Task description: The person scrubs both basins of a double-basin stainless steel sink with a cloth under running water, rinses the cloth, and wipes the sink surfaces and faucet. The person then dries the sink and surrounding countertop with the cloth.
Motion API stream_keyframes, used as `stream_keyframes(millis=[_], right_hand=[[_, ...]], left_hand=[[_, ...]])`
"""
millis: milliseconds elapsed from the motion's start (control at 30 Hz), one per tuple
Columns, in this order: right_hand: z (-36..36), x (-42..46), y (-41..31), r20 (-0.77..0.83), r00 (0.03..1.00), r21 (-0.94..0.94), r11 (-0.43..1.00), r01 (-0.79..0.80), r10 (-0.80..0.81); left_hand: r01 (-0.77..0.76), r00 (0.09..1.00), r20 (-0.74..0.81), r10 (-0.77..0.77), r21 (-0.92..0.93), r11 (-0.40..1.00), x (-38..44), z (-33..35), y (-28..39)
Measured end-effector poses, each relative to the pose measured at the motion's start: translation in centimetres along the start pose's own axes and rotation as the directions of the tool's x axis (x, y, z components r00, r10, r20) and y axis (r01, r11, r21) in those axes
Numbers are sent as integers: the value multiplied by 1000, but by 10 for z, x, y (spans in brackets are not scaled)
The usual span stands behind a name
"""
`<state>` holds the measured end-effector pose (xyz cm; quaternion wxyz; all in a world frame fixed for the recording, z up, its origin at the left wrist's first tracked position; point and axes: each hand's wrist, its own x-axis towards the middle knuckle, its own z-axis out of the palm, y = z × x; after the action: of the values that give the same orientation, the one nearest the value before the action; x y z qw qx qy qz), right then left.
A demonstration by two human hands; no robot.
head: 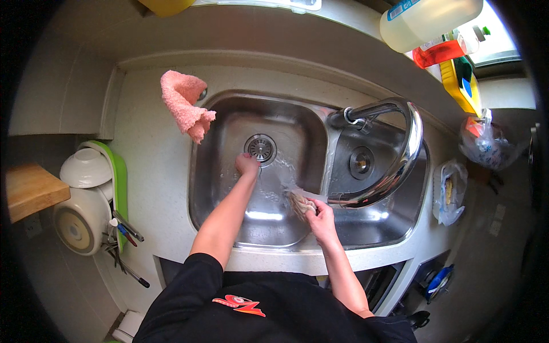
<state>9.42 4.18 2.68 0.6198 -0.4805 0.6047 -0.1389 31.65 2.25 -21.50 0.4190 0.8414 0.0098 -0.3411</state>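
My left hand [248,163] is low in the left basin of the stainless steel sink [223,128], at the near-left edge of the drain strainer [260,147]. Its fingers are mostly hidden, and I cannot tell whether they grip anything. In my right hand [321,218] is a wet, brownish-white bundle [300,205], perhaps a rag or a fibrous scrubber. Water [311,194] runs from the mouth of the chrome faucet [409,158] beside and over this bundle, then spreads across the basin floor.
A pink towel [184,103] hangs at the basin's far-left corner. White bowls [85,167] and utensils stand in a green-rimmed rack [120,184] at left. The small right basin [343,145] lies under the faucet. Bottles [429,25] line the ledge; plastic bags [450,193] sit at right.
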Motion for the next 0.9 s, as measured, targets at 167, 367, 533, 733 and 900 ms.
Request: stream_keyframes(millis=[167,367,533,733,900], right_hand=[[11,6,-9,-7,1000,219,975,30,-29],[17,13,-12,-48,998,229,972,43,-33],[19,16,-17,-30,999,236,971,43,-37],[23,17,-12,-21,999,268,963,35,-31],[25,14,-23,-40,999,285,958,28,-18]], left_hand=[[145,989,25,-143,-70,987,9,-1,3],[210,971,146,-189,-143,967,-1,-9,25],[258,963,140,-231,-223,940,-3,-10,24],[336,940,146,-307,-254,907,-3,-5,28],[367,929,141,-341,-249,897,-3,-1,26]])
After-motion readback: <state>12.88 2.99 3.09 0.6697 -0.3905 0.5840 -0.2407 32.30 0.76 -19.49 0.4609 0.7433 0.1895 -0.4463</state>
